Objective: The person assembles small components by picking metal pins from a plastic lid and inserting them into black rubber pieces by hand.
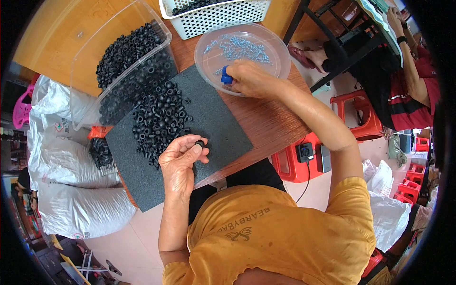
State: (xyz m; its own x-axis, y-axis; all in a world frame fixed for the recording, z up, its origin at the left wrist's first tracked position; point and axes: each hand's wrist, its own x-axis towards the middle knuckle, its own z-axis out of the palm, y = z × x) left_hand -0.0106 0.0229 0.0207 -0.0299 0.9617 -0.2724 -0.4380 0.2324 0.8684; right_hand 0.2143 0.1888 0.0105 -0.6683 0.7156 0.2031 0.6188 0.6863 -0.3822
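Observation:
My left hand (179, 159) pinches a small black rubber grommet (200, 143) between thumb and fingertips, just above the dark grey foam mat (213, 118). A heap of the same black rubber grommets (159, 116) lies on the mat to the left of that hand. My right hand (249, 78) reaches into a round clear plastic dish (275, 47) holding several small blue-grey screws (242, 47). This hand grips a small blue tool (226, 75) at the dish's near side.
A clear plastic bin (90, 42) tipped on its side spills more black parts onto the mat. A white perforated basket (218, 16) stands at the back. White sacks (71, 161) lie left of the wooden table. Red stools (354, 109) and another seated person (408, 85) are at the right.

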